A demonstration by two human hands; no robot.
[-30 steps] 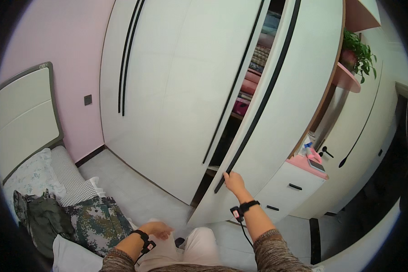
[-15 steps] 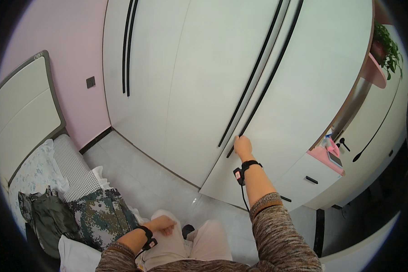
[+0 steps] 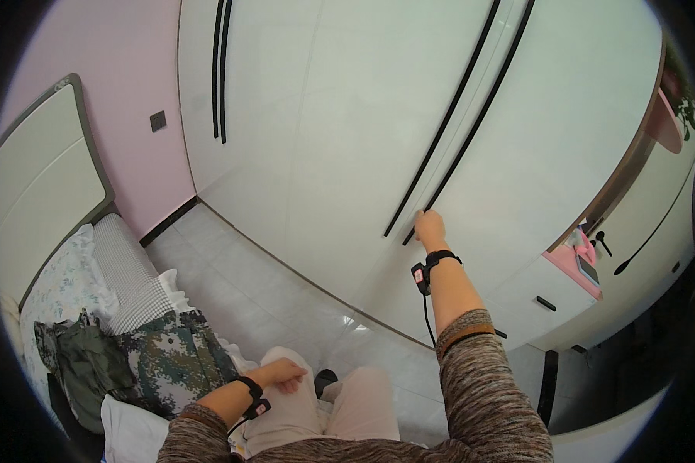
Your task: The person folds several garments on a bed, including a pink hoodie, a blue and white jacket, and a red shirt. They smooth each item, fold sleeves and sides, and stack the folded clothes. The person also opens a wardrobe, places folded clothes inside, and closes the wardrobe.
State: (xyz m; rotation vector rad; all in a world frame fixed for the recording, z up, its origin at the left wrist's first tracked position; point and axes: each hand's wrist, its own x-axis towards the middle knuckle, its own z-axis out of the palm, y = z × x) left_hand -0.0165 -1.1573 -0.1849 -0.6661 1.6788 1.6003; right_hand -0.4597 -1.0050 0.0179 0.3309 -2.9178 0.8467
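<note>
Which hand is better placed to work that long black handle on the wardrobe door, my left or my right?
Right. The right hand is already on the long black handle of the wardrobe door, arm outstretched. The left hand rests low on the thigh, far from it.

Perhaps a dark tablet (image 3: 588,269), shelf.

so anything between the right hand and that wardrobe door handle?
Nothing visible. The right hand is already at the lower end of the long dark handle on the white wardrobe door, fingers on it. The left hand rests on the person's thigh, well clear of the door.
</note>
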